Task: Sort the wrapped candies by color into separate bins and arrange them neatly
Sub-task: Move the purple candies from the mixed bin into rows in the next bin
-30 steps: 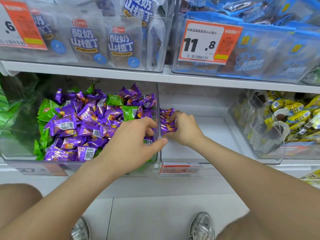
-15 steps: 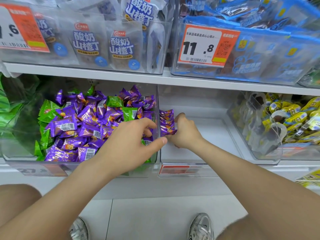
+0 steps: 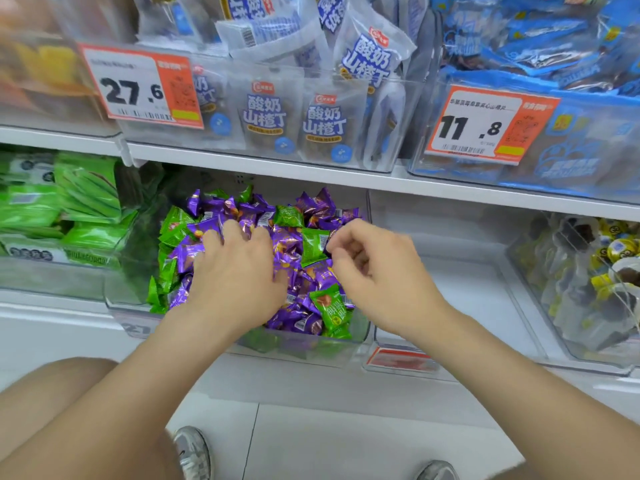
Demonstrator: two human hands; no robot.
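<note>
1. Mixed bin: I see the clear mixed bin (image 3: 294,346) on the lower shelf (image 3: 450,190), holding a loose pile of purple candies (image 3: 291,245) with green candies (image 3: 329,306) scattered through it and stacked along its left wall.
2. Left hand (image 3: 239,275): palm down on the middle of the pile, fingers spread and straight, fingertips pressing among the purple wrappers.
3. Right hand (image 3: 377,271): over the right part of the same bin, fingers curled, thumb and forefinger close together beside a green candy. The view is blurred here, so I cannot tell whether they pinch a wrapper.
4. Surroundings: the neighbouring clear bin (image 3: 460,306) stands just right of the pile. Above it hangs the 11.8 price tag (image 3: 485,124).
</note>
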